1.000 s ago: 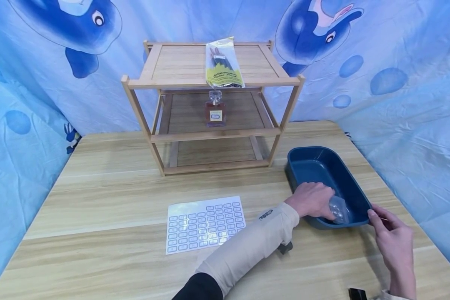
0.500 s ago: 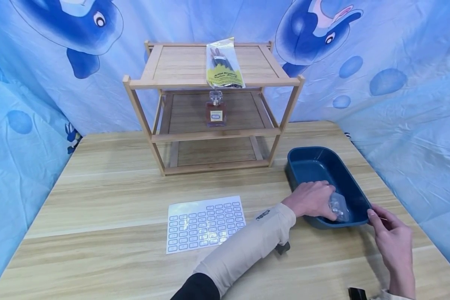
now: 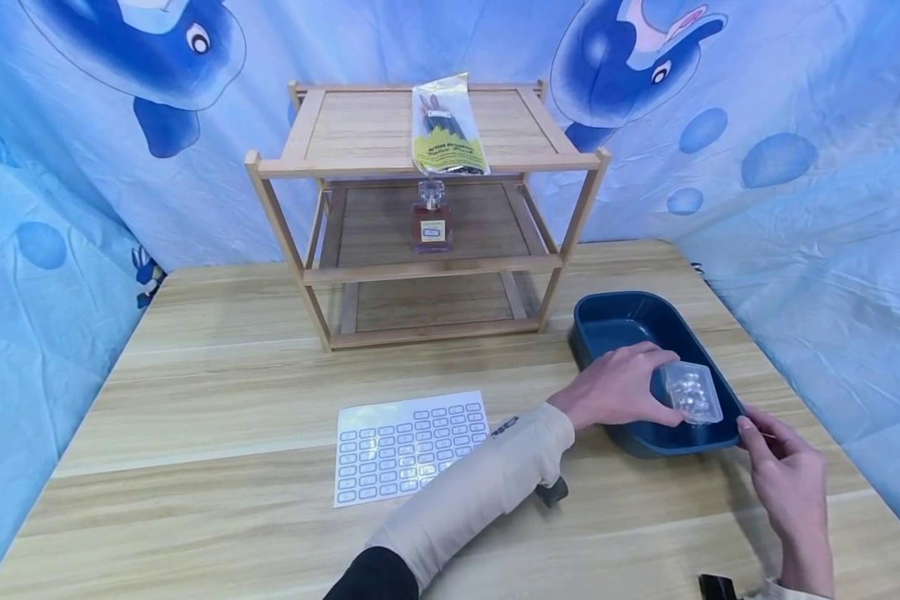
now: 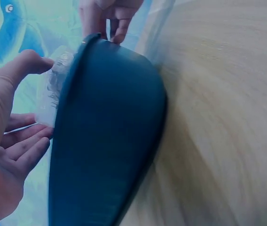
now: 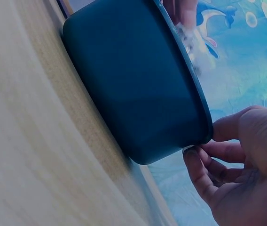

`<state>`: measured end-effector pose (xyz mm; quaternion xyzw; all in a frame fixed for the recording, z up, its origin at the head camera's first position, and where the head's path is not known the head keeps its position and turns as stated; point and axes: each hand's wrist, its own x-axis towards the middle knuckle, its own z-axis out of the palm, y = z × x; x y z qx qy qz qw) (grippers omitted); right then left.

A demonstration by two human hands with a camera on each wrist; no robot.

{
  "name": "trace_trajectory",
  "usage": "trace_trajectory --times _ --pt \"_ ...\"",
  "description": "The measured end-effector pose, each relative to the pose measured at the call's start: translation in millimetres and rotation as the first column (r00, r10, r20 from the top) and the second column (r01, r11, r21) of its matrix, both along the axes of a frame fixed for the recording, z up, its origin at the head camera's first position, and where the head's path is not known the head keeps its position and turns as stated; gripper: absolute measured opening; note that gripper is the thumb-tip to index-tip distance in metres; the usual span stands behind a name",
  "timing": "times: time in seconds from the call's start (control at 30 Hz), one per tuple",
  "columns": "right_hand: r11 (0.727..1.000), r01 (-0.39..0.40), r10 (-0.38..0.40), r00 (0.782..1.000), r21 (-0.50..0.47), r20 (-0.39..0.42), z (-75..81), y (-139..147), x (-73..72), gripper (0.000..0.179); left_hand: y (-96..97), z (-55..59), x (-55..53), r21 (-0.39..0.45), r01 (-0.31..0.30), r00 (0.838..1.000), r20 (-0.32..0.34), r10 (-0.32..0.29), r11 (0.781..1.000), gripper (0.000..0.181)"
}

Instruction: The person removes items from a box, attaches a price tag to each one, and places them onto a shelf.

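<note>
My left hand (image 3: 621, 387) grips a small clear plastic box (image 3: 693, 392) by its left side, thumb and fingers at opposite edges. Shiny silvery pieces show through the box's wall. The box is at rim height over the near end of a dark blue basin (image 3: 621, 308); in the left wrist view the box (image 4: 49, 89) stands out past the basin's rim. My right hand (image 3: 787, 475) pinches the basin's near right corner. In the right wrist view, the thumb and fingers of the right hand (image 5: 246, 165) meet at the rim.
A wooden three-tier shelf (image 3: 435, 268) stands at the back. On its top lies a packet of artist brushes (image 3: 450, 137), and a perfume bottle (image 3: 431, 225) stands on the middle tier. A sheet of printed labels (image 3: 408, 450) lies on the wooden table (image 3: 217, 417).
My left hand has raised the clear box from inside the basin to rim height, and it shows more fully now. The right hand keeps its pinch on the basin's corner.
</note>
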<state>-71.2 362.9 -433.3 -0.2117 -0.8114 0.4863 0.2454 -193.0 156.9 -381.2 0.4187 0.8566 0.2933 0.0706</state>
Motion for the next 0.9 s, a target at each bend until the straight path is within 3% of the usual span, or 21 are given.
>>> trace_trajectory --times 0.43,0.9 --pt "1.000 -0.009 0.009 1.000 0.017 0.003 0.3 -1 -0.6 0.026 -53.9 13.1 1.5 0.180 0.017 1.000 -0.004 -0.016 0.984 0.073" --pt "0.998 -0.021 0.019 0.999 0.054 0.040 1.8 1 1.8 0.032 -100.8 10.5 7.7 0.211 -0.023 0.998 -0.049 0.034 0.977 0.075"
